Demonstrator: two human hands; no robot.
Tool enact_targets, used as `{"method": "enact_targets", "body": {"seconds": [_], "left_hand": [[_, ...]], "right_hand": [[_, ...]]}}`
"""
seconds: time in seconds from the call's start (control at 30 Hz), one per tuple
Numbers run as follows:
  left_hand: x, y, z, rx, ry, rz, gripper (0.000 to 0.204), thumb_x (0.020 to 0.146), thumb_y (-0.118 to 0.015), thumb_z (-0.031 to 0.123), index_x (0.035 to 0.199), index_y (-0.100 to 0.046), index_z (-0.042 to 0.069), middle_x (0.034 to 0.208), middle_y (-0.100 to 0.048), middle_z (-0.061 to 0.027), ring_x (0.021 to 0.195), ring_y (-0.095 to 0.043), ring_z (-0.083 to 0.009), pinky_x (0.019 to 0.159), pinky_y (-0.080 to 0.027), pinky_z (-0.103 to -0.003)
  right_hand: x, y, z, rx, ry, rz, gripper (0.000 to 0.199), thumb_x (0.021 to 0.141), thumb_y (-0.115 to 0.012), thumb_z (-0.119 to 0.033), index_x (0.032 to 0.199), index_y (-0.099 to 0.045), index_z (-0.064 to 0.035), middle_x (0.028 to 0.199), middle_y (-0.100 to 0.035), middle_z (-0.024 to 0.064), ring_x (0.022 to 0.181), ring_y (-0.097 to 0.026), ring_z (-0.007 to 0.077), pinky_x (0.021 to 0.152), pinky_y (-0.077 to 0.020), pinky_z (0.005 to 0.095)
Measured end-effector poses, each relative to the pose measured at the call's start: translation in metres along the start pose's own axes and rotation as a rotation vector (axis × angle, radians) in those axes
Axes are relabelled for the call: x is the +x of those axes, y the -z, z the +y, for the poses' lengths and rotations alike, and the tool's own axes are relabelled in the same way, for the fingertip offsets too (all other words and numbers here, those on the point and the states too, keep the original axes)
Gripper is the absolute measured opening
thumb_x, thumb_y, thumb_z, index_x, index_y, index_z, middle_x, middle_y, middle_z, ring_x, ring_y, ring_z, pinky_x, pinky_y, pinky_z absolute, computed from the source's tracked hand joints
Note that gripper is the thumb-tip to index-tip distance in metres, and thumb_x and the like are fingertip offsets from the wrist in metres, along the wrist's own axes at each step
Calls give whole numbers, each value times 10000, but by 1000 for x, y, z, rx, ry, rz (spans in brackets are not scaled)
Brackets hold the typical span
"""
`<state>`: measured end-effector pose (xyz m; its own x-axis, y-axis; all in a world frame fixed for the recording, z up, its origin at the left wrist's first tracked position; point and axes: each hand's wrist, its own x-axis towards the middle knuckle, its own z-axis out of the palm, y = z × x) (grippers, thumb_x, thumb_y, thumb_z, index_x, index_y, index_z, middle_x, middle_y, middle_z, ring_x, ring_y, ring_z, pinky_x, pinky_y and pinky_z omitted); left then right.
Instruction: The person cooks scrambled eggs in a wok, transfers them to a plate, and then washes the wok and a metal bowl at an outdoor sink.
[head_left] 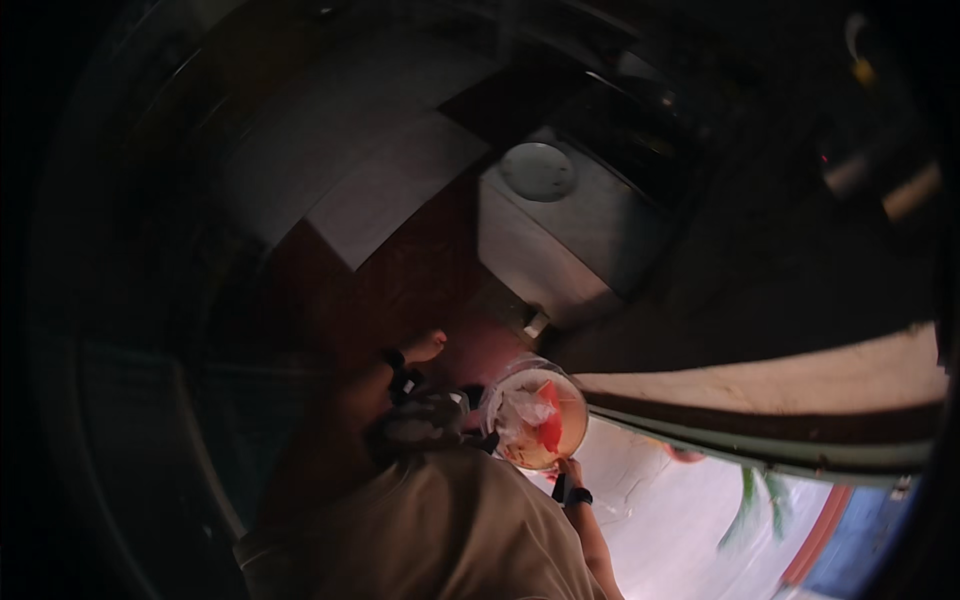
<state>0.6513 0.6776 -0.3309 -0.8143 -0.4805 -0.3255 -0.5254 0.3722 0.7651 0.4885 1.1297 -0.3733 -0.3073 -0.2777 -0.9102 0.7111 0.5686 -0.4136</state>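
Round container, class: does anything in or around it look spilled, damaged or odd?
Nothing stands out as spilled or damaged. The round container, the right hand at its rim, holds crumpled whitish plastic jumbled with a red piece; darkness around hides detail.

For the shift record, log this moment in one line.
right hand: holding round container at rim | inside: red piece, whitish material | left hand: apart from container

I hold a round, pale waste bin (574, 422) by the near edge of its rim with my right hand (569, 468), its open mouth facing up at me. Inside, crumpled whitish plastic (518, 408) fills the left and middle; a bright red scrap (549, 431) lies against it, right of centre. Small dark bits speckle the lower inside.
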Motion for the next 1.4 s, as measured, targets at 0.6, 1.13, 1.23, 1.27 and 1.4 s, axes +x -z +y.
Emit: {"method": "enact_targets", "body": {"seconds": [0.6, 1.13, 1.23, 1.27, 1.4], "left_hand": [[-23, 88, -36, -1010, 950, 432, 421, 805, -512, 361, 1136, -448, 110, 931, -573, -61, 735, -569, -154, 565, -490, -284], [-9, 186, -484, 213, 786, 536, 202, 718, -564, 291, 670, -632, 107, 575, -563, -120, 555, -569, -290, 522, -437, -381], [-22, 166, -530, 113, 930, 917, 158, 751, -553, 222, 806, -613, 86, 663, -584, -110, 598, -579, -289, 563, -474, -379], [-20, 160, -541, 91, 1058, 842, 144, 753, -554, 201, 825, -603, 85, 679, -586, -105, 606, -579, -288, 564, -479, -384], [-5, 151, -550, -1571, 1063, 1870, 111, 777, -523, 164, 870, -545, 108, 764, -567, -86, 661, -575, -267, 538, -487, -422]], "right_hand": [[109, -339, -248, -588, 89, -225, 381, 738, -514, -164, 1051, -452, 44, 855, -555, 156, 583, -621, 270, 397, -499, 319], [251, -545, -375, -740, -10, -404, 566, 839, -471, -460, 1235, -391, -64, 1090, -549, 144, 869, -580, 223, 709, -432, 358], [277, -562, -376, -733, -37, -438, 467, 868, -471, -377, 1200, -423, -52, 1060, -567, 119, 861, -580, 199, 704, -441, 326], [284, -566, -377, -714, -8, -457, 446, 870, -478, -359, 1192, -432, -54, 1057, -569, 115, 859, -581, 190, 700, -441, 317], [297, -573, -393, -656, -25, -444, 413, 866, -497, -343, 1176, -455, -72, 1025, -589, 91, 845, -584, 160, 691, -440, 299]]}}
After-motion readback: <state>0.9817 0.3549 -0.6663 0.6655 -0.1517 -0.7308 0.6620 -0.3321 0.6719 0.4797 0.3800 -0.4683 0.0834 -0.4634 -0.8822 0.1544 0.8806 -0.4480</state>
